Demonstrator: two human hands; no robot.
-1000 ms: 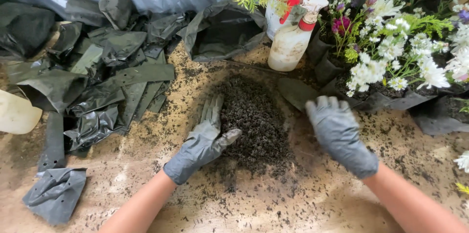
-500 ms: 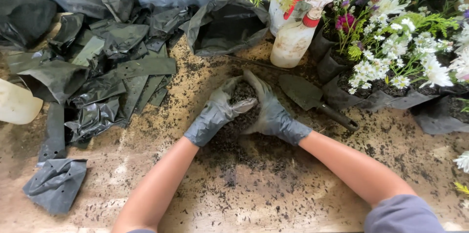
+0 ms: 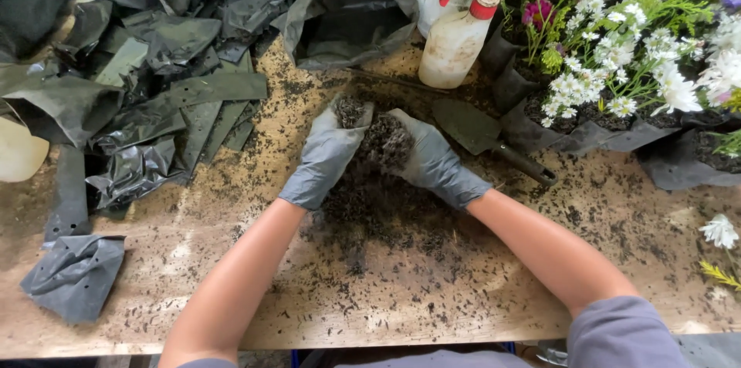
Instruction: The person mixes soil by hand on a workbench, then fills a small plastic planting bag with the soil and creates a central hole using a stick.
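Both hands wear grey gloves. My left hand (image 3: 323,156) and my right hand (image 3: 434,161) are cupped together around a heap of dark soil (image 3: 382,140), lifted a little above the wooden table (image 3: 231,260). More loose soil (image 3: 378,214) lies scattered on the table under and in front of the hands. Just beyond the hands an open black plastic grow bag (image 3: 351,21) lies on its side with its mouth facing me.
A dark trowel (image 3: 482,136) lies right of the hands. A white spray bottle with a red trigger (image 3: 459,28) stands behind it. Potted flowers (image 3: 633,67) fill the right. Flat black bags (image 3: 154,106) pile up left, one (image 3: 73,275) near the front edge.
The hands were apart on either side of the soil pile, then came together and scooped soil. Now they hold it raised and closer to the open bag.
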